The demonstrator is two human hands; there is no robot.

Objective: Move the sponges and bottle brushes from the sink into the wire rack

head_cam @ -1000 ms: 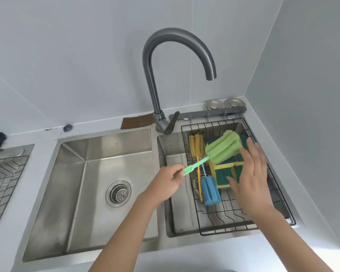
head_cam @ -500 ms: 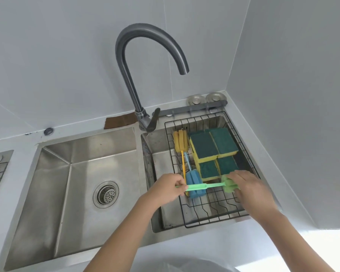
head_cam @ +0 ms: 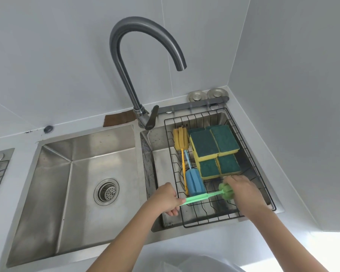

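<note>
A black wire rack (head_cam: 252,154) sits over the right basin. Inside it lie several green-and-yellow sponges (head_cam: 214,146), a yellow bottle brush (head_cam: 182,141) and a blue bottle brush (head_cam: 194,183). A green bottle brush (head_cam: 204,197) lies crosswise over the rack's front part. My left hand (head_cam: 165,199) grips its handle end at the rack's left edge. My right hand (head_cam: 243,193) is closed over its green foam head, which is partly hidden under my fingers.
The large left basin (head_cam: 53,185) with a round drain strainer (head_cam: 106,191) holds nothing else. A curved grey tap (head_cam: 130,61) rises behind the basins. Two metal plugs (head_cam: 206,95) sit at the back right corner. White walls close in on the right.
The green brush came down from above the sponges to lie flat across the front of the rack. My right hand moved onto its foam head.
</note>
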